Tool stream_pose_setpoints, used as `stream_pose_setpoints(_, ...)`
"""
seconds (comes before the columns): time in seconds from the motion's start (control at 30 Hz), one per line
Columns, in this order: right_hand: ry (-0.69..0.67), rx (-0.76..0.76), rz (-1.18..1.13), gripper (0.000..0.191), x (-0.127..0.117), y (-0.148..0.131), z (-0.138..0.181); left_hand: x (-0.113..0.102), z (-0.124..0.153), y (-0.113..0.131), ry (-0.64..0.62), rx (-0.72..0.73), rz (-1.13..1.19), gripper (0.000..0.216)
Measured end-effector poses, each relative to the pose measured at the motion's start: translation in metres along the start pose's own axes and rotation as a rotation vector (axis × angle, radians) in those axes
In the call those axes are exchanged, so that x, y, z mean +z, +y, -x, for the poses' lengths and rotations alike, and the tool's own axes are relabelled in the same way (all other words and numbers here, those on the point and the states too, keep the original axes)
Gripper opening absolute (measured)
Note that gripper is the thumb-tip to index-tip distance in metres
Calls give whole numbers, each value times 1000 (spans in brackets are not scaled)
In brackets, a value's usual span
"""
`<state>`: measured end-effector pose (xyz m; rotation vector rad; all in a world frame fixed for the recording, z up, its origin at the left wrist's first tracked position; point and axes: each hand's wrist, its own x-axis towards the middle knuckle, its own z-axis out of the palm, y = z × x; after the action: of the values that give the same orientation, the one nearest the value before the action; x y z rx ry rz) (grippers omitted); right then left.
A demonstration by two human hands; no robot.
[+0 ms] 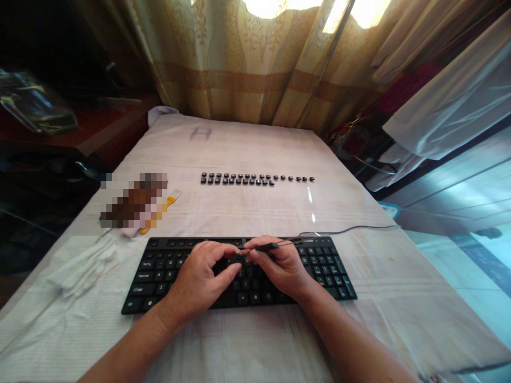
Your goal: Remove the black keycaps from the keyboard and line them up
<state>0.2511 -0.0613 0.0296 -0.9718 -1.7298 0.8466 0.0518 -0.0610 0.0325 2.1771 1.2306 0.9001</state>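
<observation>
A black keyboard (141, 276) lies across the cloth, with both hands over its middle. In my right hand (279, 266) is a slim tool with a black grip and thin wires (266, 247), which looks like a wire keycap puller. My left hand (207, 271) meets it from the other side, index finger and thumb curled towards the tool's tip. Whatever small thing lies between those fingertips is too small to make out. Farther back, black keycaps (240, 181) stand in two rows. My hands hide many of the middle keys.
A yellow-handled brush (171, 200) lies at the left beside a blurred-out brown item (136, 202). Crumpled white cloth (85, 266) sits left of the keyboard. The keyboard's cable (351, 227) runs right. Curtains (239, 69) hang behind the cloth-covered surface (255, 143).
</observation>
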Motion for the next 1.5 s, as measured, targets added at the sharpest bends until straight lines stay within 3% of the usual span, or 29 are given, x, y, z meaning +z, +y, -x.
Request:
stream_pose_setpoints(0.2,41,-92,110,18,-7,5,-1,-5,-2,-4,46,-32,6,19)
stream_pose_setpoints(0.4,-114,-285,561,28,-14,11,-1,-15,-5,-11,115,-83,-39,23)
stream_pose_setpoints(0.6,-187,-346,737,27,-10,9,-1,-14,-5,-14,126,-50,-50,24)
stream_pose_setpoints(0.9,-19,-326,578,25,-5,3,-2,-10,-4,-8,86,-42,104,22)
stream_pose_setpoints(1.07,-24,-414,534,25,3,-3,-4,-9,-3,-2,39,-119,206,23)
stream_pose_setpoints(1.5,75,-478,641,14,7,-11,-6,-8,-4,-4,-56,-189,365,30)
